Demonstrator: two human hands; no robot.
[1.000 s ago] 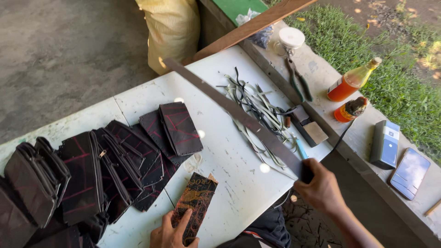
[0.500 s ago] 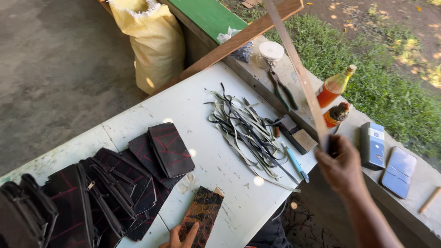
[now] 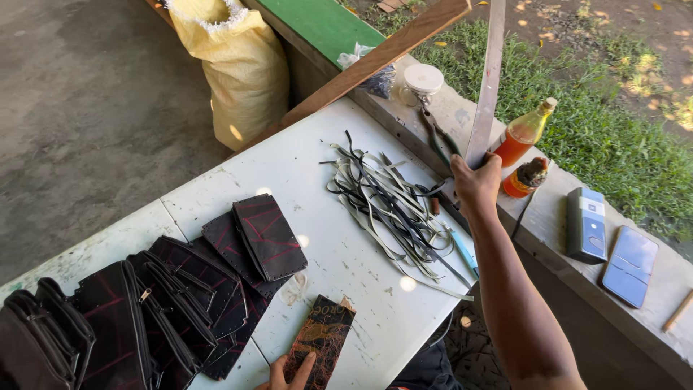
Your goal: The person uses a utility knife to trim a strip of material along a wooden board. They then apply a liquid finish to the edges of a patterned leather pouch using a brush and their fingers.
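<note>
Blade: long flat metal blade (image 3: 488,79) stands almost upright above the white table (image 3: 317,166) edge.
Right hand (image 3: 475,182): clenched around its lower end.
Left hand (image 3: 289,374): fingers pressing flat on dark patterned piece (image 3: 322,338).
Advice: probably keep the blade steady, away from the strips (image 3: 390,206).

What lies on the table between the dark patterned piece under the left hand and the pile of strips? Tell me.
In the head view, only bare white tabletop separates the patterned piece from the pile of strips.

Single head cam, looks steeply down at white table (image 3: 317,173), fairly close, prob. standing.
</note>
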